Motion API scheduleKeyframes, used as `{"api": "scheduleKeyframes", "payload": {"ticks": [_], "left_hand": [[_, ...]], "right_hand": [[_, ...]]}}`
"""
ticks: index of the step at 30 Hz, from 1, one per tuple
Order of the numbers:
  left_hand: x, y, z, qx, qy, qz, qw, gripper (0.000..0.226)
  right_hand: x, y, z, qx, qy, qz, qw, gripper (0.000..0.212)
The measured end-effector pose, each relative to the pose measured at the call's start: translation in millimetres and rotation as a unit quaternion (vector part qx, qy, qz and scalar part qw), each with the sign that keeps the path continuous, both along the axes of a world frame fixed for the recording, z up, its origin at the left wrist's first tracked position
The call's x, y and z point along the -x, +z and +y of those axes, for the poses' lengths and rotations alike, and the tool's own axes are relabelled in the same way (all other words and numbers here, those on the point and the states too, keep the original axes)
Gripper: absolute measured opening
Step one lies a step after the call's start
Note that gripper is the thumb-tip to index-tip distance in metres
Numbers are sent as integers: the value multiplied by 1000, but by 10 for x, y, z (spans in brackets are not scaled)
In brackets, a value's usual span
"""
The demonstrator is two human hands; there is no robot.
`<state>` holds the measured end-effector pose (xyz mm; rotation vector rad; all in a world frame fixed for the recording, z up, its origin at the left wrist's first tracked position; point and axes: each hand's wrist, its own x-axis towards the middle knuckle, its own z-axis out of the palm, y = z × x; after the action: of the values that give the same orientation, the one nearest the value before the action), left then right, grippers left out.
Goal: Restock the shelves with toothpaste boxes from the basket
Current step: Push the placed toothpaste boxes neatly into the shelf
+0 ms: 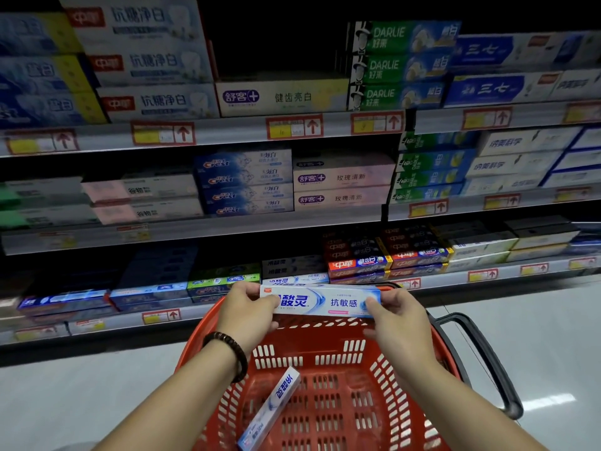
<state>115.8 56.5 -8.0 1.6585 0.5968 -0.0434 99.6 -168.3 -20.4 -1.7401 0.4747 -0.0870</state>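
A beaded bracelet (pixel 227 353) circles the left wrist. The left hand (pixel 250 307) pinches the left end of a white-and-blue toothpaste box (pixel 320 301), thumb in front and fingers behind. The box is held level over the far rim of the red basket (pixel 325 336), just in front of the bottom shelf (pixel 192 310). A second box (pixel 270 408) lies slanted inside the basket, near its left wall. The right hand (pixel 396 317) pinches the held box's right end. A black handle (pixel 481 353) sits at the basket's right.
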Motion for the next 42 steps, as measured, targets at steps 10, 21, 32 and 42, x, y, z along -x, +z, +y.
{"api": "scheduleKeyframes", "payload": {"ticks": [10,21,32,42], "left_hand": [[-189,128,90,-98,-15,7,995,16],[-891,71,348,-128,-58,12,990,19],[-1572,-388,455,-189,-64,37,979,26],[-1996,-921,573,-205,-34,79,975,16]], "right_hand": [[-288,191,71,50,23,19,998,7],[-957,115,239,101,76,30,991,10],[-1717,-312,305,84,96,55,990,16],[-2283,-767,457,70,116,78,988,23]]}}
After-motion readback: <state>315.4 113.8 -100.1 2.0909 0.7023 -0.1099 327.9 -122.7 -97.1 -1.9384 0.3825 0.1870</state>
